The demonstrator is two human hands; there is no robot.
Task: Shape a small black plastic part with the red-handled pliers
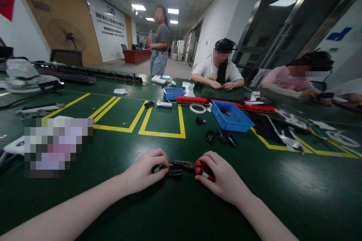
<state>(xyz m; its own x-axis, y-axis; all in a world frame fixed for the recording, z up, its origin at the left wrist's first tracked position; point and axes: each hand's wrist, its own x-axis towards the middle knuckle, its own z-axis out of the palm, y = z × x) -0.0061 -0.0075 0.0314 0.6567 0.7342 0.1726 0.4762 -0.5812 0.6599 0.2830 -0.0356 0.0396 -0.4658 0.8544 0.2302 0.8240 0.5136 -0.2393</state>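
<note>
Listing from the centre of the dial, taken as a small black part (175, 172) lying low on the green worktop (175, 211), just in front of the wearer. At 9 o'clock: left hand (149, 168), fingers curled and closed over the near end of that part, much of which they hide. At 3 o'clock: right hand (220, 177), wrapped around one pair of pliers (190, 165), handles red and black, handles spread apart, metal nose pointing to 9 o'clock and meeting the upper edge of the black part; whether the nose grips it cannot be told. At 2 o'clock: several black pieces (222, 137), grouped, near the right hand. At 1 o'clock: one black cap-like item (200, 121), lying loose; beyond it, one white ring (198, 112), flat. Between 1 and 2 o'clock: one large blue tray (240, 126), a dark item inside. At 12 o'clock: yellow tape outline (149, 134); farther off, one small blue tray (173, 98), with a red strip (191, 100) just beside it. At 2 o'clock, well apart: black sheet (266, 129). At 1 o'clock, far side: one seated person in a white top (207, 68), both forearms on the worktop.
</note>
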